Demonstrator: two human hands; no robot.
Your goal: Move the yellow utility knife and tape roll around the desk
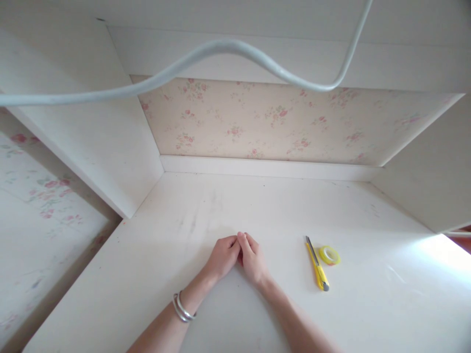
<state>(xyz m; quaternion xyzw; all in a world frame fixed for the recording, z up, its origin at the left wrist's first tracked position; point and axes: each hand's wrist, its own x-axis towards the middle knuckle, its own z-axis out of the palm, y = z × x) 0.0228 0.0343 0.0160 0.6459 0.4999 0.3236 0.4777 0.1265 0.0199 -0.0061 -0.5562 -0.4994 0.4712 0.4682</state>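
Observation:
My left hand [222,257] and my right hand [253,259] rest together on the white desktop, clasped with fingers closed and touching at the tips. No object shows in either one, though the space between the palms is hidden. To the right of my right hand, apart from it, lies a yellow utility knife [318,267] with its dark blade end pointing away from me. Close beside the knife is a small roll of yellow tape [329,255], lying flat.
The white desktop [235,201] has white panels on its left [91,132] and right [423,162]. Behind it is flowered wallpaper [257,122] beneath an overhanging shelf [257,22]. A pale cable [228,46] crosses the upper view, close to the camera.

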